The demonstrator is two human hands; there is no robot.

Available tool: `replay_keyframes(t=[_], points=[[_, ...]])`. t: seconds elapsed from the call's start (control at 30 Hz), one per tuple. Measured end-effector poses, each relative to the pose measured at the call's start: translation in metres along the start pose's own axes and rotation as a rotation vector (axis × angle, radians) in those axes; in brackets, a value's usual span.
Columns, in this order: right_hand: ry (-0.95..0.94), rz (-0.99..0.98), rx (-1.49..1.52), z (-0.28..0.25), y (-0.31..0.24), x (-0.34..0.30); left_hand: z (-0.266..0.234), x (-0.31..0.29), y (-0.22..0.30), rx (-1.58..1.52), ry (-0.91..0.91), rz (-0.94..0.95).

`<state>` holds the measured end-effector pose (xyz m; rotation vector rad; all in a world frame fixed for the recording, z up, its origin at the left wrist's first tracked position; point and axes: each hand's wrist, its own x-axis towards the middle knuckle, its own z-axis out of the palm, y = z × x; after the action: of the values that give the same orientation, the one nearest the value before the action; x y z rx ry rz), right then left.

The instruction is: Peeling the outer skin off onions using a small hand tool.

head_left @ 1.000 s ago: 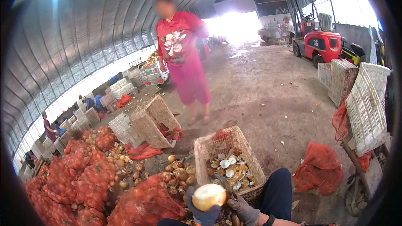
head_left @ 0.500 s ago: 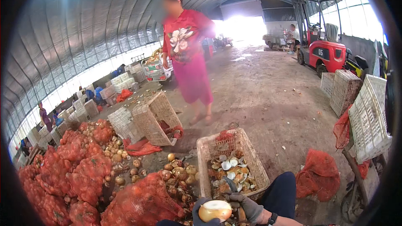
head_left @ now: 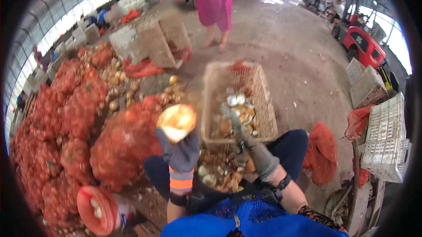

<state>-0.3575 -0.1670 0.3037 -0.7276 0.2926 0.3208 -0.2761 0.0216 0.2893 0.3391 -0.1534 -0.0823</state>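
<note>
My left hand, in a dark grey glove with an orange band at the wrist, grips a partly peeled onion held up in front of me. My gloved right hand is closed on a knife, its curved blade reaching over the near side of a dirty pale plastic crate. Motion blurs that hand and blade. Skins and white onion pieces lie inside the crate. Between my knees, more onion scraps cover the ground.
Red mesh sacks of onions pile up at left, loose onions beside them. A red bucket stands near left. Tipped crates and a standing person are ahead. White crates and a red forklift are right.
My view has tilted down. The left hand has lifted the onion and moved left, away from the knife. My right hand keeps the knife, now nearer the crate.
</note>
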Motion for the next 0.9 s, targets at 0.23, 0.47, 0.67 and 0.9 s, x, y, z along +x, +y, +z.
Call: replay_keyframes(t=[0.23,0.47,0.67,0.9], points=[[-0.147,-0.429,-0.913,0.028,-0.031,-0.04,0.011,-0.015,-0.009,0.358,-0.116,0.295],[-0.063,-0.518,-1.455,0.045,-0.046,-0.064,0.017,-0.017,0.003,0.867,-0.152,0.579],[-0.106,-0.622,-1.629,0.043,-0.06,-0.068,0.016,-0.006,0.016,1.22,-0.251,0.785],[0.066,-0.872,-1.638,0.032,0.003,-0.031,0.033,-0.028,-0.052,0.7,0.15,0.624]])
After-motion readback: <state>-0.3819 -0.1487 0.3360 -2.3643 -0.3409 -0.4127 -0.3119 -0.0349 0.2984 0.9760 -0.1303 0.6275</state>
